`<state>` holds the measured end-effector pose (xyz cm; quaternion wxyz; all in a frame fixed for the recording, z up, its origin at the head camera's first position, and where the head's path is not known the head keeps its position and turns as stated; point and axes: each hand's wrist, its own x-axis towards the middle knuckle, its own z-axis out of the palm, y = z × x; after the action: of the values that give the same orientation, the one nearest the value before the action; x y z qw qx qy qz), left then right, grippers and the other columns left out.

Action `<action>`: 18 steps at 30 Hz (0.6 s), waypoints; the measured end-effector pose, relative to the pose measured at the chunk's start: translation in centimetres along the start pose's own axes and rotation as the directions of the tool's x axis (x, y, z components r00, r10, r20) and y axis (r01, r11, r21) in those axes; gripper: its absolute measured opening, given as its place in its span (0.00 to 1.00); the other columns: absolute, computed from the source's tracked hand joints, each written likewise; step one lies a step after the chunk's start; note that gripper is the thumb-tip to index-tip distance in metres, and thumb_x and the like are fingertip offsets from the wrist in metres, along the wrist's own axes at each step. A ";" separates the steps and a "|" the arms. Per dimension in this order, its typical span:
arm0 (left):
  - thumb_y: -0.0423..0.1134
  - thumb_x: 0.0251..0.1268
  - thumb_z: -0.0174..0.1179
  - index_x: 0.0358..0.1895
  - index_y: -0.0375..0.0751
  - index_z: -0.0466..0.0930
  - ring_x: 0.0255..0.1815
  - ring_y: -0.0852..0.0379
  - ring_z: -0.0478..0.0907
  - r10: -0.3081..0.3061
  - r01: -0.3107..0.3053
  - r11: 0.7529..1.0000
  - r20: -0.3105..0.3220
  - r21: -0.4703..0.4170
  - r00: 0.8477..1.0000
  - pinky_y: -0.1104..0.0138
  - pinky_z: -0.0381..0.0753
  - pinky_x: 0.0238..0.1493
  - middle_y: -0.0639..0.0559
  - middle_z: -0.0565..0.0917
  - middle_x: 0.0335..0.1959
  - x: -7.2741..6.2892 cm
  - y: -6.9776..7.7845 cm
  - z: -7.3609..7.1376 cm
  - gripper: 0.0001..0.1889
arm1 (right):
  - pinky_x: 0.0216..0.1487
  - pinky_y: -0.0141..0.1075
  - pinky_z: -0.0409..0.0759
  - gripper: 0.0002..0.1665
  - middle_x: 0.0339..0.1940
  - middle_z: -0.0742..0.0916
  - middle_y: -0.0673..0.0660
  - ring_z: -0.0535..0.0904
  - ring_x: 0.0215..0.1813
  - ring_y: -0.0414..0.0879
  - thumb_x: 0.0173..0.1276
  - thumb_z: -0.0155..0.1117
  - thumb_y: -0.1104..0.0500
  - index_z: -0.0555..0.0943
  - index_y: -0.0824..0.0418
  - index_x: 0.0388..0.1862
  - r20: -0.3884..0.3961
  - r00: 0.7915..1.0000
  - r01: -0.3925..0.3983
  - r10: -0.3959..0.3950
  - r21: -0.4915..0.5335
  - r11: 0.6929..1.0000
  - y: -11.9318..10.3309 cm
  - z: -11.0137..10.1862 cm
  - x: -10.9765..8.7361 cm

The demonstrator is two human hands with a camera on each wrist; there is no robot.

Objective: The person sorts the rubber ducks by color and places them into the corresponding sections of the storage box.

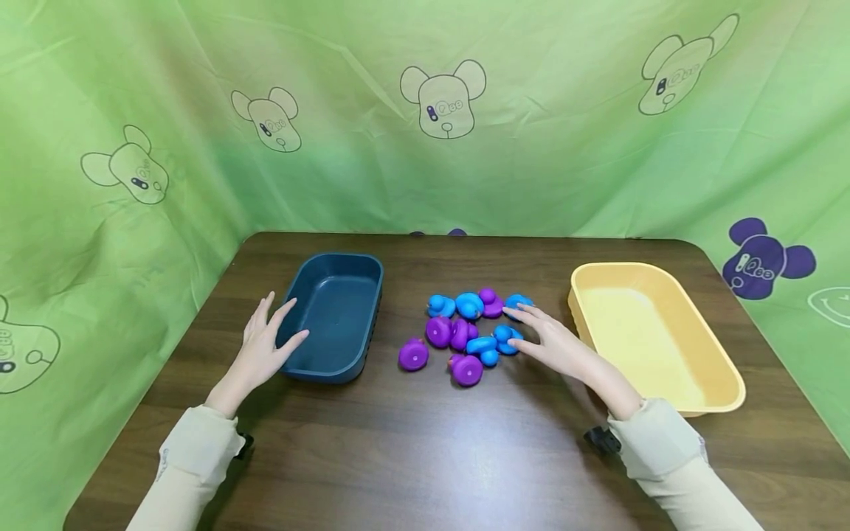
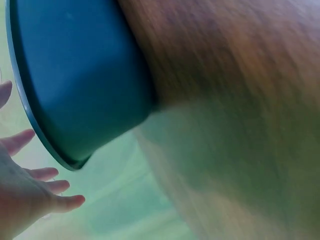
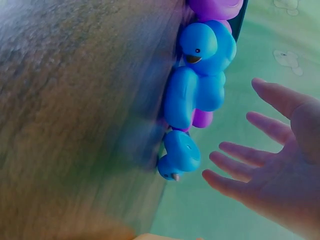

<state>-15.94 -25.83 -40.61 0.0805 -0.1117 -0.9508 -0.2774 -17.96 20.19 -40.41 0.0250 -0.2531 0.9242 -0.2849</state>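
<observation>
Brown tabletop (image 1: 372,450) below: beside our splayed, empty left hand (image 1: 257,354), a basin (image 1: 337,317) recedes lengthwise; near our splayed, empty right hand (image 1: 556,345), a purple duck (image 1: 468,372) faces us base-first.

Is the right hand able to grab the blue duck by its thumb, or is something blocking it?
Probably yes: the right hand is open and close by, and nothing seems to stand between it and that blue duck, though other ducks crowd around it.
</observation>
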 end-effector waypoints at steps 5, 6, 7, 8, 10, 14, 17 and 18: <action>0.47 0.60 0.55 0.64 0.39 0.58 0.64 0.30 0.42 -0.028 0.028 1.000 0.007 -0.012 1.000 0.37 0.42 0.55 0.30 0.45 0.66 -0.2 -1.0 -0.1 0.31 | 0.59 0.54 0.57 0.27 0.58 0.70 0.70 0.60 0.62 0.64 0.61 0.59 0.60 0.68 0.69 0.58 -0.019 0.999 0.048 -0.047 0.027 0.998 0.4 0.4 0.3; 0.47 0.60 0.55 0.64 0.39 0.58 0.64 0.30 0.42 -0.037 0.037 0.999 0.013 -0.017 0.999 0.37 0.42 0.55 0.30 0.45 0.66 -0.3 -1.2 -0.1 0.31 | 0.59 0.53 0.58 0.26 0.58 0.70 0.70 0.61 0.61 0.64 0.61 0.59 0.61 0.69 0.69 0.58 -0.020 0.998 0.053 -0.052 0.031 0.998 0.5 0.5 0.4; 0.46 0.60 0.55 0.64 0.39 0.57 0.64 0.29 0.43 -0.046 0.046 0.999 0.017 -0.021 0.999 0.37 0.43 0.55 0.30 0.46 0.66 -0.3 -1.4 -0.1 0.31 | 0.58 0.53 0.58 0.26 0.57 0.71 0.70 0.61 0.61 0.63 0.61 0.58 0.62 0.69 0.69 0.57 -0.019 0.998 0.054 -0.053 0.037 0.998 0.6 0.6 0.4; 0.46 0.60 0.54 0.64 0.40 0.57 0.63 0.28 0.43 -0.055 0.055 0.998 0.022 -0.028 0.998 0.37 0.44 0.55 0.30 0.46 0.66 -0.4 -1.7 -0.2 0.31 | 0.58 0.53 0.58 0.25 0.57 0.72 0.70 0.62 0.61 0.63 0.60 0.58 0.63 0.69 0.69 0.57 -0.016 0.998 0.054 -0.053 0.043 0.998 0.6 0.7 0.4; 0.45 0.61 0.54 0.64 0.39 0.57 0.62 0.28 0.46 -0.064 0.065 0.997 0.024 -0.043 0.998 0.37 0.47 0.54 0.29 0.47 0.65 -0.5 -2.0 -0.3 0.30 | 0.58 0.53 0.59 0.25 0.56 0.73 0.69 0.63 0.60 0.63 0.60 0.59 0.64 0.70 0.69 0.56 -0.012 0.999 0.051 -0.051 0.057 0.997 0.6 0.8 0.6; 0.42 0.61 0.54 0.64 0.35 0.57 0.60 0.27 0.52 -0.060 0.061 0.996 0.018 -0.066 0.998 0.39 0.54 0.53 0.28 0.50 0.63 -0.8 -2.7 -0.3 0.30 | 0.57 0.52 0.62 0.24 0.55 0.75 0.67 0.65 0.59 0.61 0.59 0.59 0.65 0.71 0.69 0.55 -0.002 0.999 0.040 -0.040 0.076 0.996 0.6 1.0 0.7; 0.41 0.61 0.54 0.63 0.34 0.57 0.58 0.27 0.55 -0.052 0.053 0.996 0.015 -0.069 0.999 0.39 0.56 0.52 0.26 0.52 0.62 -1.0 -3.2 -0.2 0.29 | 0.55 0.52 0.63 0.23 0.54 0.75 0.66 0.66 0.59 0.60 0.59 0.59 0.65 0.71 0.68 0.55 0.009 0.999 0.030 -0.031 0.077 0.997 0.7 1.1 0.8; 0.40 0.61 0.54 0.63 0.33 0.57 0.58 0.27 0.56 -0.052 0.052 0.996 0.013 -0.069 0.999 0.39 0.57 0.52 0.26 0.53 0.61 -1.0 -3.3 -0.1 0.29 | 0.55 0.52 0.64 0.23 0.54 0.75 0.66 0.66 0.58 0.60 0.59 0.58 0.65 0.71 0.68 0.55 0.012 1.000 0.027 -0.028 0.077 0.997 0.7 1.1 0.9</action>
<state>-15.82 -28.82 -42.43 0.0641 -0.0911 -0.9437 -0.3115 -18.84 19.74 -41.64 0.0369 -0.2667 0.9087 -0.3190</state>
